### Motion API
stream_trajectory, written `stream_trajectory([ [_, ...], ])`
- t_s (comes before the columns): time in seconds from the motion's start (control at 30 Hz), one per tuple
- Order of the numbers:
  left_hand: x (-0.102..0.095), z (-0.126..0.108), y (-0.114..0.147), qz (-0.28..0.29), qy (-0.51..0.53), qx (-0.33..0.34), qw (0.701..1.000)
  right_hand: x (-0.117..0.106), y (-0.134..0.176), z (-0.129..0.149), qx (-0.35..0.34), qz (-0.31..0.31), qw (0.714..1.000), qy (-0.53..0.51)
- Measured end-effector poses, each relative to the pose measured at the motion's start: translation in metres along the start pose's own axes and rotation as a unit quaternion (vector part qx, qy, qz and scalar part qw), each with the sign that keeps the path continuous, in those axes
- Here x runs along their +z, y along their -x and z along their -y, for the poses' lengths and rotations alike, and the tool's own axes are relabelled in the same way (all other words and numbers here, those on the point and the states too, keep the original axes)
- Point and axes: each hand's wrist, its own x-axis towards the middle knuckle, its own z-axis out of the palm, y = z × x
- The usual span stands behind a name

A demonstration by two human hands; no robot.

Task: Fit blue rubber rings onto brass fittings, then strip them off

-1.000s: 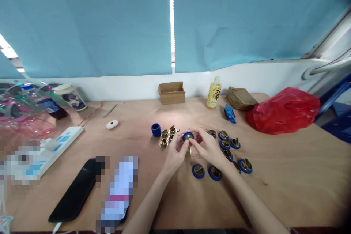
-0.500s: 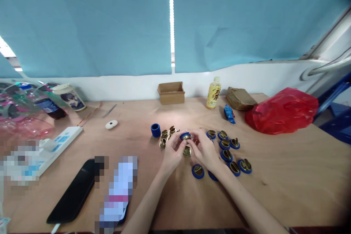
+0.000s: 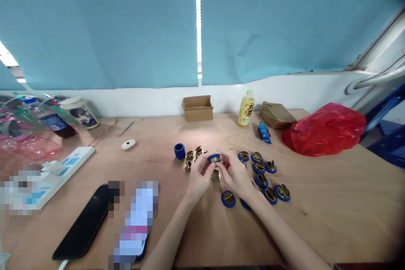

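Between my two hands is a round brass disc with a blue ring (image 3: 214,157), pinched by the fingers of both. My left hand (image 3: 199,179) grips its left side, and my right hand (image 3: 238,177) grips the right. Just under the fingertips lies a bare brass piece (image 3: 215,175). More bare brass pieces (image 3: 189,155) are clustered left of my left hand, beside a short blue cylinder (image 3: 179,151). Around my right hand lie several blue-rimmed brass discs (image 3: 261,180); my right forearm partly hides one (image 3: 245,203).
Behind my hands stand an open cardboard box (image 3: 198,112) and a yellow drink bottle (image 3: 246,109). A blue wrapper (image 3: 264,133), a brown packet (image 3: 277,114) and a red plastic bag (image 3: 325,130) are to the right. Two phones (image 3: 84,223) and a white power strip (image 3: 69,168) lie left.
Both hands stay nearly in place, still holding the blue-rimmed brass disc, which looks slightly tilted compared with before. The view has shifted very slightly.
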Motion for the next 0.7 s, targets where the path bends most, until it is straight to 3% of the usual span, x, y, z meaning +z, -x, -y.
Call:
stream_trajectory([
  [0.2,-0.002,0.003,0.000,-0.002,-0.006,0.000,1.000,0.000,0.000,0.001,-0.006,0.000,1.000,-0.007],
  [0.5,-0.002,0.001,-0.001,-0.010,0.001,-0.013,1.000,0.003,-0.002,0.011,-0.015,-0.062,0.998,-0.022],
  [0.7,-0.001,-0.001,0.000,-0.001,-0.009,-0.014,1.000,0.001,-0.004,0.012,0.002,-0.054,0.998,-0.038],
])
